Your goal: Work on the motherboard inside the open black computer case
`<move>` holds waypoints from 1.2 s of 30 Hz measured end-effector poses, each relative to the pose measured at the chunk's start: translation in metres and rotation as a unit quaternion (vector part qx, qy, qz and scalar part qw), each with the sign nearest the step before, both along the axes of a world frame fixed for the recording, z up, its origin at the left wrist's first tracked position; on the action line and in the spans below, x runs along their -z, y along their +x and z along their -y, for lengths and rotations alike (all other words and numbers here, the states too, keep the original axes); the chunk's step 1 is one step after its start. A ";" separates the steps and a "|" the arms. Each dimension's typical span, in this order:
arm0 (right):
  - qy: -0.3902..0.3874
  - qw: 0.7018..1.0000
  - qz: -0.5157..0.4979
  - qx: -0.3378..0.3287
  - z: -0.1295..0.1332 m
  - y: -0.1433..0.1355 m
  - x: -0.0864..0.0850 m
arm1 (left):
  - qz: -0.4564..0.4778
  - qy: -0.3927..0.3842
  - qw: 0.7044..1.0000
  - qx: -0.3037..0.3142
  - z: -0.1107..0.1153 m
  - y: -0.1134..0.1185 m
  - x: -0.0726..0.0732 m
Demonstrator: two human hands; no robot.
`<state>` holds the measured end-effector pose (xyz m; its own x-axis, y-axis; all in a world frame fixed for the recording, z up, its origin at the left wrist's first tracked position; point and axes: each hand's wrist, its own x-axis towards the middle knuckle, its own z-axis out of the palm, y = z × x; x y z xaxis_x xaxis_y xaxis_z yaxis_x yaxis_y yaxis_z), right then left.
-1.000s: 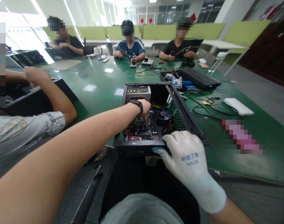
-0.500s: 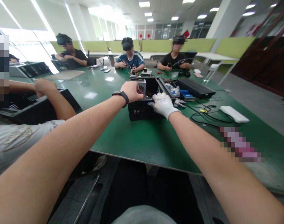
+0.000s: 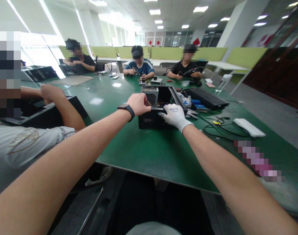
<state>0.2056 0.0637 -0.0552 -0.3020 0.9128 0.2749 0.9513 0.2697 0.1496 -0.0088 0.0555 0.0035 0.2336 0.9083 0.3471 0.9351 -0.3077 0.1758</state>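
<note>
An open black computer case [image 3: 147,124] stands on the green table in front of me, with a grey metal power supply [image 3: 153,98] at its left side. My bare left hand [image 3: 139,104], a black band on its wrist, is at the case's near left corner. Its thumb and fingers are pinched round something small and dark that I cannot make out. A white glove covers my right hand [image 3: 175,114], which grips the near top edge of the case, thumb towards the left. The parts deep inside the case are mostly hidden.
Right of the case lie gloves [image 3: 185,99], a black panel [image 3: 207,98], black cables [image 3: 219,125] and a white pouch [image 3: 249,127]. At the left a person's arm [image 3: 65,104] reaches over another black case [image 3: 76,107]. Three people sit across the table [image 3: 109,137].
The view has shifted, so the scene sits lower and a little further right. My left hand is slightly further left against the case, and more of the power supply shows. My right hand stays on the edge.
</note>
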 end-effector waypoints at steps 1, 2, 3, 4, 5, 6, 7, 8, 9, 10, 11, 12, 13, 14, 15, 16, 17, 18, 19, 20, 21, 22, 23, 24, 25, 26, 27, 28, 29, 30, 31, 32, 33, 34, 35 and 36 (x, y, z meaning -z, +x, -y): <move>0.002 1.000 0.000 -0.003 0.009 0.001 0.001 | -0.007 -0.002 1.000 0.004 0.002 0.001 -0.002; 0.005 1.000 -0.001 -0.007 0.019 0.002 0.002 | -0.014 -0.005 1.000 0.009 0.004 0.004 -0.003; 0.008 1.000 -0.002 -0.011 0.031 0.004 0.003 | -0.021 -0.009 1.000 0.015 0.006 0.007 -0.004; 0.012 1.000 -0.002 -0.015 0.044 0.005 0.004 | -0.030 -0.013 0.999 0.022 0.008 0.010 -0.005; 0.015 1.000 -0.002 -0.018 0.059 0.007 0.006 | -0.040 -0.018 0.999 0.030 0.011 0.014 -0.005; 0.019 1.000 -0.002 -0.021 0.075 0.008 0.007 | -0.053 -0.024 0.998 0.037 0.013 0.019 -0.004; 0.023 0.999 -0.003 -0.024 0.092 0.009 0.008 | -0.069 -0.032 0.996 0.045 0.016 0.025 -0.002; 0.024 0.999 -0.004 -0.027 0.110 0.010 0.008 | -0.087 -0.042 0.994 0.054 0.019 0.031 0.001; 0.027 0.999 -0.005 -0.030 0.128 0.010 0.009 | -0.107 -0.056 0.991 0.062 0.022 0.037 0.005; 0.026 0.999 -0.007 -0.033 0.145 0.010 0.010 | -0.129 -0.075 0.986 0.070 0.025 0.042 0.009; 0.026 0.999 -0.008 -0.036 0.162 0.011 0.011 | -0.151 -0.096 0.981 0.078 0.028 0.048 0.014; 0.025 0.999 -0.011 -0.039 0.179 0.010 0.012 | -0.174 -0.119 0.974 0.087 0.031 0.052 0.019; 0.027 0.999 -0.016 -0.044 0.194 0.010 0.013 | -0.196 -0.141 0.966 0.096 0.034 0.057 0.024; 0.029 0.998 -0.024 -0.050 0.207 0.011 0.014 | -0.217 -0.160 0.957 0.106 0.037 0.060 0.029; 0.031 0.997 -0.034 -0.057 0.220 0.011 0.015 | -0.236 -0.174 0.949 0.114 0.040 0.063 0.034; 0.033 0.996 -0.044 -0.064 0.231 0.011 0.016 | -0.252 -0.186 0.942 0.120 0.043 0.065 0.039; 0.033 0.996 -0.053 -0.070 0.241 0.012 0.017 | -0.265 -0.195 0.936 0.124 0.046 0.067 0.044; 0.032 0.995 -0.062 -0.075 0.251 0.013 0.018 | -0.276 -0.204 0.931 0.125 0.049 0.068 0.048; 0.032 0.994 -0.070 -0.079 0.259 0.013 0.019 | -0.285 -0.213 0.926 0.124 0.051 0.068 0.052; 0.032 0.993 -0.077 -0.083 0.265 0.014 0.019 | -0.293 -0.221 0.922 0.123 0.054 0.069 0.055; 0.034 0.992 -0.084 -0.084 0.271 0.014 0.020 | -0.302 -0.232 0.917 0.122 0.056 0.070 0.058; 0.035 0.992 -0.089 -0.084 0.275 0.015 0.020 | -0.312 -0.244 0.910 0.122 0.058 0.070 0.061; 0.036 0.991 -0.093 -0.085 0.278 0.015 0.021 | -0.323 -0.257 0.903 0.122 0.059 0.071 0.063; 0.036 0.991 -0.096 -0.085 0.280 0.015 0.021 | -0.332 -0.270 0.896 0.121 0.061 0.072 0.065; 0.036 0.991 -0.098 -0.084 0.281 0.014 0.021 | -0.340 -0.281 0.889 0.120 0.061 0.072 0.066; 0.036 0.991 -0.099 -0.084 0.281 0.014 0.021 | -0.346 -0.288 0.885 0.119 0.061 0.073 0.068; 0.038 0.991 -0.100 -0.083 0.281 0.014 0.021 | -0.350 -0.291 0.882 0.118 0.060 0.073 0.069; 0.039 0.991 -0.101 -0.083 0.280 0.014 0.022 | -0.354 -0.291 0.881 0.117 0.058 0.073 0.070; 0.041 0.990 -0.102 -0.084 0.280 0.014 0.022 | -0.358 -0.291 0.880 0.116 0.056 0.073 0.072; 0.043 0.990 -0.103 -0.085 0.279 0.014 0.022 | -0.361 -0.290 0.879 0.115 0.054 0.073 0.073; 0.044 0.990 -0.103 -0.086 0.279 0.014 0.022 | -0.364 -0.289 0.878 0.113 0.052 0.072 0.074; 0.044 0.990 -0.104 -0.086 0.279 0.014 0.023 | -0.365 -0.289 0.878 0.110 0.050 0.072 0.075; 0.045 0.990 -0.104 -0.087 0.279 0.014 0.023 | -0.365 -0.288 0.879 0.107 0.049 0.072 0.076; 0.046 0.990 -0.105 -0.086 0.279 0.014 0.023 | -0.365 -0.287 0.880 0.103 0.048 0.071 0.076; 0.047 0.990 -0.105 -0.086 0.279 0.013 0.023 | -0.364 -0.288 0.880 0.100 0.048 0.071 0.076; 0.048 0.990 -0.106 -0.085 0.279 0.013 0.023 | -0.363 -0.291 0.880 0.098 0.048 0.072 0.076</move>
<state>0.2189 -0.2149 -0.0787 -0.3759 0.8198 0.4321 0.9058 0.4235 -0.0154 0.0628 0.0075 -0.0730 0.3743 0.8005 -0.4681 0.8049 -0.5311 -0.2645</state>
